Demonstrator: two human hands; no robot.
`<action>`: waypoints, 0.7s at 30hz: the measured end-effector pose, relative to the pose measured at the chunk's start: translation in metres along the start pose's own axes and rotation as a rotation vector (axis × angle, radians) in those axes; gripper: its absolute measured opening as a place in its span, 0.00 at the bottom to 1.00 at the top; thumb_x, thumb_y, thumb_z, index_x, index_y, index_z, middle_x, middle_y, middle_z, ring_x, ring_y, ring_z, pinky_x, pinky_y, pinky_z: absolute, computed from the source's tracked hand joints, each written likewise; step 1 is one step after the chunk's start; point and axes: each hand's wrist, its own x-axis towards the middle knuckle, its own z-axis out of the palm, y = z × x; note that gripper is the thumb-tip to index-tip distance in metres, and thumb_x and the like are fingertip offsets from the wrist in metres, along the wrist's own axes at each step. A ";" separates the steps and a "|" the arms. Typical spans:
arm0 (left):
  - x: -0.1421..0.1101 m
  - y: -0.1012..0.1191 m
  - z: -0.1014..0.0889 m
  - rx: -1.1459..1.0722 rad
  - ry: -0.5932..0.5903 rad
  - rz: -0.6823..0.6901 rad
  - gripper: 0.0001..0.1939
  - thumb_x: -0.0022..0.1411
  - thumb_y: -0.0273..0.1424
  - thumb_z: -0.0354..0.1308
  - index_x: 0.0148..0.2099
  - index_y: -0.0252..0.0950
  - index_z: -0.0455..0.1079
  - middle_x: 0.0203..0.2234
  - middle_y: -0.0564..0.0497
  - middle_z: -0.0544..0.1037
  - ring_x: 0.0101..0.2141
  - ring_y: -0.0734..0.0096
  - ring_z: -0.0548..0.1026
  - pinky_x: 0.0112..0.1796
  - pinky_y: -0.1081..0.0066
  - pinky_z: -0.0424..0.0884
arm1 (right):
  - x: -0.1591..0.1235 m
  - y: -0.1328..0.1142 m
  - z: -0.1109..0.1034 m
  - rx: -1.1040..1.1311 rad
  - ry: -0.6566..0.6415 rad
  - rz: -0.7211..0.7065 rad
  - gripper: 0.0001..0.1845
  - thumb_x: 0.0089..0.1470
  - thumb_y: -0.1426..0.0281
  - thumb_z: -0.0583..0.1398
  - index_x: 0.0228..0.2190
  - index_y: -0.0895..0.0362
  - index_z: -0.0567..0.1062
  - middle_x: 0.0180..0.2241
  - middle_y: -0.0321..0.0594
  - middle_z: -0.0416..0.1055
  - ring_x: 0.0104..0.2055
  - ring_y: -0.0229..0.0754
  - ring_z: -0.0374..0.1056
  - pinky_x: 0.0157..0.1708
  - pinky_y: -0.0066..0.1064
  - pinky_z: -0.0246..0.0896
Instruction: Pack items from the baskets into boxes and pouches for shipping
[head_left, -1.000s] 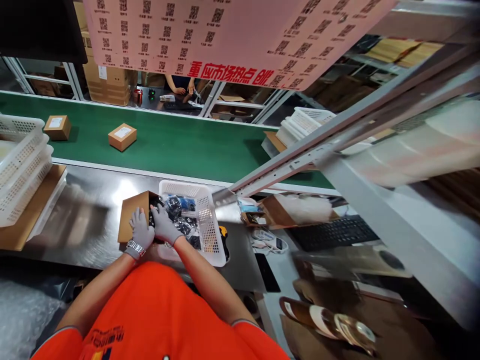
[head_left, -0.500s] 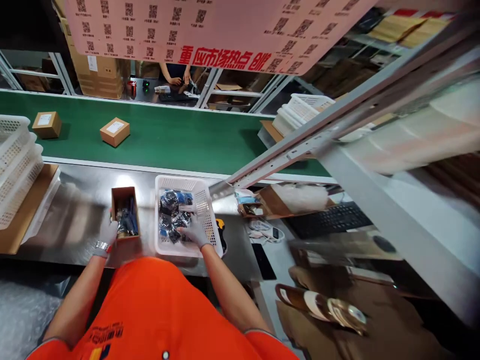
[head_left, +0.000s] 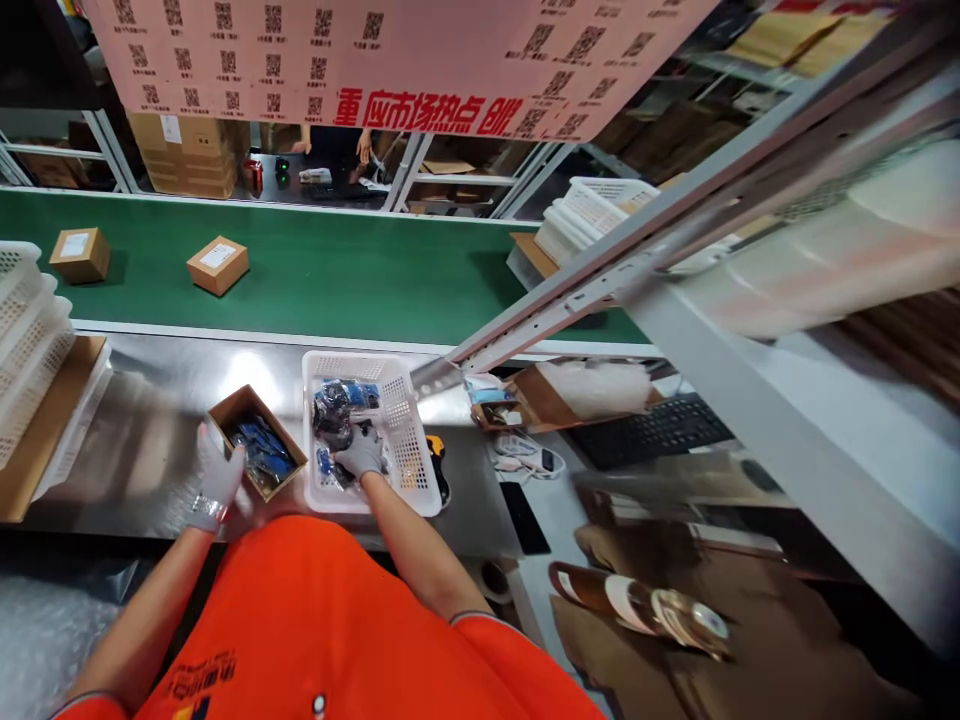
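Note:
My left hand (head_left: pixel 219 475), in a pale glove with a silver wristwatch (head_left: pixel 208 507), is at the left side of a small open cardboard box (head_left: pixel 279 428). Its fingers are spread and its thumb is against the box's near-left wall. Blue and dark packets in clear plastic (head_left: pixel 262 450) lie inside the box. My right hand (head_left: pixel 361 455), also gloved, reaches into a white perforated basket (head_left: pixel 409 440). Its fingers close on a dark plastic-wrapped packet (head_left: pixel 336 438), partly hidden by the hand. More blue and black packets surround it in the basket.
Beyond the metal table runs a green conveyor belt (head_left: pixel 337 265) with two cardboard boxes on it. Stacked white baskets (head_left: pixel 34 350) stand at left. A slanted metal post (head_left: pixel 540 310) rises right of the basket, near a phone (head_left: pixel 525 518), keyboard (head_left: pixel 660 430) and bottle (head_left: pixel 637 605).
The cardboard box has turned on the table, its far end swinging left. My right hand has moved left within the basket over the packets. My left hand's fingers have spread.

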 end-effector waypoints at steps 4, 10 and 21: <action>0.062 0.023 -0.013 0.098 -0.026 -0.006 0.37 0.73 0.31 0.64 0.77 0.23 0.59 0.76 0.23 0.67 0.78 0.43 0.65 0.77 0.51 0.61 | 0.001 0.003 0.001 -0.032 0.025 -0.034 0.53 0.48 0.59 0.78 0.72 0.48 0.72 0.75 0.59 0.62 0.74 0.70 0.65 0.66 0.55 0.70; 0.071 0.028 -0.025 0.311 -0.168 -0.012 0.18 0.82 0.37 0.53 0.58 0.32 0.80 0.53 0.33 0.87 0.54 0.47 0.85 0.54 0.59 0.77 | 0.016 0.006 0.003 -0.006 0.038 0.000 0.75 0.38 0.61 0.82 0.80 0.61 0.58 0.79 0.72 0.54 0.77 0.73 0.60 0.72 0.53 0.65; 0.047 0.035 -0.072 0.743 -0.314 0.059 0.23 0.83 0.39 0.49 0.53 0.34 0.85 0.47 0.34 0.89 0.47 0.46 0.86 0.40 0.63 0.68 | 0.002 0.016 0.004 0.269 0.150 -0.181 0.32 0.37 0.78 0.69 0.48 0.54 0.85 0.49 0.47 0.85 0.55 0.55 0.80 0.61 0.43 0.74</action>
